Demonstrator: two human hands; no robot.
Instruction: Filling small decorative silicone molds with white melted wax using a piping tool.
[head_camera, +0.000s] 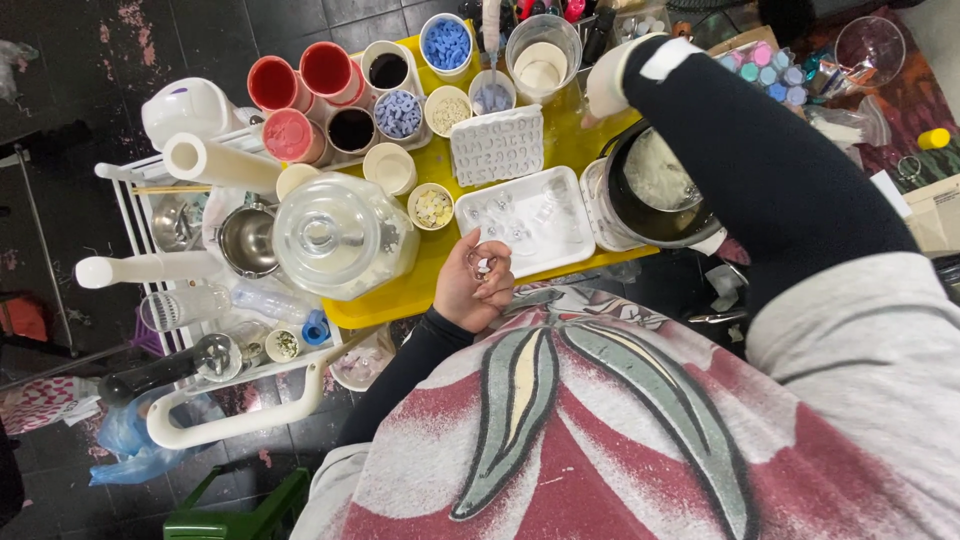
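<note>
Curled fingers (497, 268) of the person's left hand (473, 282) cupped a small clear piece (484, 267), which sat between the fingertips and the palm, loosely pinched rather than pressed flat. The piece was too small to tell which way it pointed or where its long axis lay. The hand hovered at the near edge of a yellow tray (400, 298), just beside a white rectangular dish (470, 212) that held several more small clear pieces, its long side running left to right across the tray.

Beyond the dish lay a white mould (497, 145) with rows of tiny cavities, tilted slightly. Small cups of blue chips (447, 45), pale flakes and dark liquid stood around it, with three red cups (300, 95) to the left. A clear glass lid (335, 235) with a round knob rested at the tray's left end.

The right hand (607, 85), in a black sleeve, reached across a dark pot (655, 195) of pale wax-like material toward a clear measuring cup (543, 55); whether its fingers were spread or closed could not be told.
</note>
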